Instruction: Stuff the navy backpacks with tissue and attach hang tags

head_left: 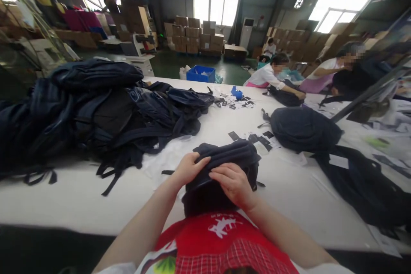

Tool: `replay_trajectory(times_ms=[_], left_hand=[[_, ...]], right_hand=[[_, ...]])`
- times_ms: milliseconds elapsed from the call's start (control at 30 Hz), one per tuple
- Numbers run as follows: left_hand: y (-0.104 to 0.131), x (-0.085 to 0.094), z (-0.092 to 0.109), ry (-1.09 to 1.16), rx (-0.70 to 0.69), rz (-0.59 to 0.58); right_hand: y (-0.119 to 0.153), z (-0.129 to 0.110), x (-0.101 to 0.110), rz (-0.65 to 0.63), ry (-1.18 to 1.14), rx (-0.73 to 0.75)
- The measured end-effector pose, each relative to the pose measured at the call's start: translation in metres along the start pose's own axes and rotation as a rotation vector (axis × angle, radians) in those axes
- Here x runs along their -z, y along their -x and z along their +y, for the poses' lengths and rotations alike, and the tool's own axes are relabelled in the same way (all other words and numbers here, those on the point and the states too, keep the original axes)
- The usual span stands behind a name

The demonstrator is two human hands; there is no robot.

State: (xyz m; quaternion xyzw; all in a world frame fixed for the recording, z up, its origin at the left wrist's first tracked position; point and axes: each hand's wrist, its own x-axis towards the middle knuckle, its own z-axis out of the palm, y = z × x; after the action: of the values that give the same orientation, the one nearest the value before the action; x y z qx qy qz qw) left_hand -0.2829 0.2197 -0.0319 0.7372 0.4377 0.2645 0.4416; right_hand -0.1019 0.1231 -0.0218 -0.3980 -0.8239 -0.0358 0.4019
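Observation:
A dark navy backpack (221, 154) stands on the white table against my red apron, its upper edge towards the far side. My left hand (189, 169) grips the left of its top, with the thumb lying over the fabric and the other fingers partly hidden. Bent and held together, the fingers of my right hand (234, 182) pinch the fabric near the middle of the bag. Whether a zip or a small part sits under these fingers is hidden. Dark straps stick out on both sides of the bag.
A large heap of navy backpacks (105, 115) covers the left of the table (80, 205). Dark tags (257, 139) lie beyond my bag. More backpacks (305, 130) rest on the right. Two co-workers (265, 75) handle bags across the table; a blue bin (201, 75) stands behind it.

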Motion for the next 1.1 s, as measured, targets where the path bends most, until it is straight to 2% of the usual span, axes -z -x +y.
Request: replay_trajectory(times_ms=[100, 200, 267, 333, 400, 467, 600, 700, 833, 967, 1033, 1100], left_hand=[[-0.001, 0.000, 0.005, 0.102, 0.047, -0.014], [-0.002, 0.006, 0.012, 0.265, 0.035, -0.175], [-0.001, 0.010, 0.012, 0.310, 0.013, -0.300], [0.002, 0.007, 0.006, 0.212, 0.007, -0.371], [0.007, -0.005, -0.003, 0.031, -0.028, -0.417], [0.011, -0.027, -0.012, -0.130, -0.105, -0.439], [0.016, -0.074, -0.018, -0.323, -0.197, -0.328], [0.016, -0.096, -0.019, -0.345, -0.194, -0.307], [0.014, -0.107, -0.029, -0.249, -0.238, -0.344], [0.008, -0.114, -0.043, -0.094, -0.165, -0.408], [0.005, -0.120, -0.045, -0.052, -0.136, -0.438], [0.004, -0.127, -0.042, -0.055, -0.128, -0.464]], right_hand=[[0.002, 0.004, 0.008, 0.012, -0.012, -0.031], [0.015, 0.023, 0.029, 0.079, -0.038, -0.166], [0.031, 0.045, 0.046, 0.202, -0.046, -0.335], [0.050, 0.072, 0.064, 0.380, -0.078, -0.538], [0.069, 0.096, 0.080, 0.563, -0.141, -0.711], [0.085, 0.113, 0.094, 0.714, -0.202, -0.808], [0.108, 0.129, 0.115, 0.906, -0.272, -0.873], [0.125, 0.134, 0.128, 1.011, -0.266, -0.931], [0.155, 0.141, 0.143, 1.060, -0.303, -1.048], [0.179, 0.147, 0.154, 1.077, -0.250, -1.116], [0.183, 0.146, 0.158, 1.025, -0.159, -1.151], [0.178, 0.138, 0.159, 0.919, 0.042, -1.178]])
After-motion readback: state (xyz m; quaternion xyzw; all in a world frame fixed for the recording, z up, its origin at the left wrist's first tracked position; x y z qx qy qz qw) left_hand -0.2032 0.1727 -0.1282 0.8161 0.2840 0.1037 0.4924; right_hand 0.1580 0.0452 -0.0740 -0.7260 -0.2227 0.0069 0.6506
